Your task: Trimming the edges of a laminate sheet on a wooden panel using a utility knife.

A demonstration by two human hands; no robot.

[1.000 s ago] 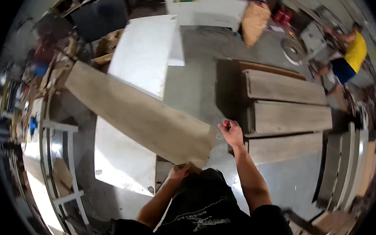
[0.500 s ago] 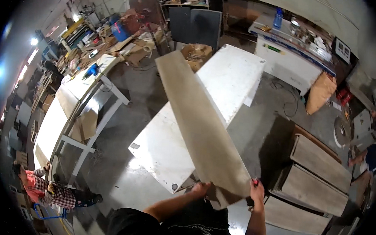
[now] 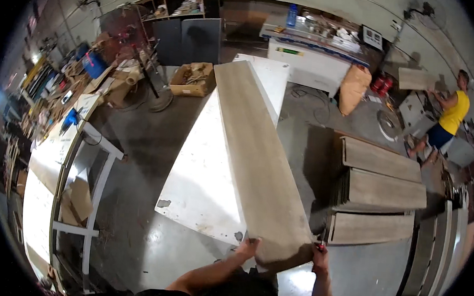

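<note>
A long, grey-brown wooden board [image 3: 263, 155] stretches away from me over a white tabletop [image 3: 191, 194]. My left hand [image 3: 249, 248] is closed on the left side of its near end. My right hand [image 3: 321, 259] grips the right edge by the near corner. A small red-and-black object [image 3: 321, 245] shows at the right hand's fingers, too small to name. The board's near end is in front of my body, and its far end lies above the far part of the tabletop.
Stacks of similar boards [image 3: 386, 189] lie on the floor to the right. A workbench [image 3: 307, 63] and cardboard box [image 3: 192, 89] stand beyond the tabletop. At left is a long table [image 3: 46, 155] with a blue power tool [image 3: 70, 119]. A person in yellow [image 3: 455, 115] holds a panel far right.
My view has turned right, so the surroundings shift left and the person in yellow comes fully into view. The board now points more straight ahead, both hands still on it.
</note>
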